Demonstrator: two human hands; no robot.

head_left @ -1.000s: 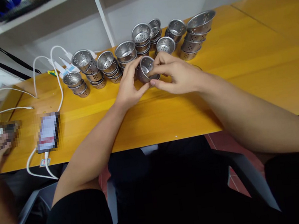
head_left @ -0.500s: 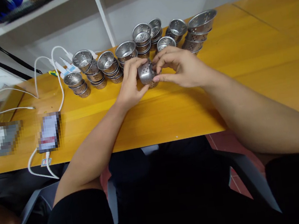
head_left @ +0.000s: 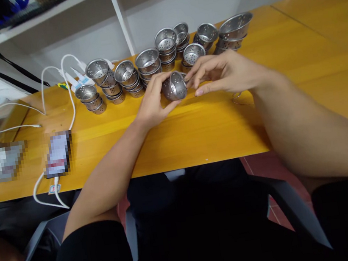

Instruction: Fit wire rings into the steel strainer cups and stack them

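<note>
My left hand [head_left: 152, 101] grips a small perforated steel cup [head_left: 174, 87], tilted so its mouth faces right. My right hand [head_left: 224, 72] is beside it with fingers stretched toward the cup's rim, fingertips touching or nearly touching it. Both hands hover just above the yellow wooden table [head_left: 192, 123]. Behind them stand several stacks of the same steel cups [head_left: 149, 63] in a row along the table's far edge. A wire loop or ring [head_left: 236, 96] lies on the table under my right wrist.
A phone [head_left: 58, 154] on a white cable [head_left: 67, 97] lies at the left, beside another blurred device [head_left: 6, 161] and plastic bags. White shelving [head_left: 117, 14] stands behind the table. A chair edge [head_left: 286, 205] shows below.
The cup has turned in my left hand, mouth now facing right. My right hand has loosened and slid rightward, its fingers opening out. Another person's hand at far left has gone.
</note>
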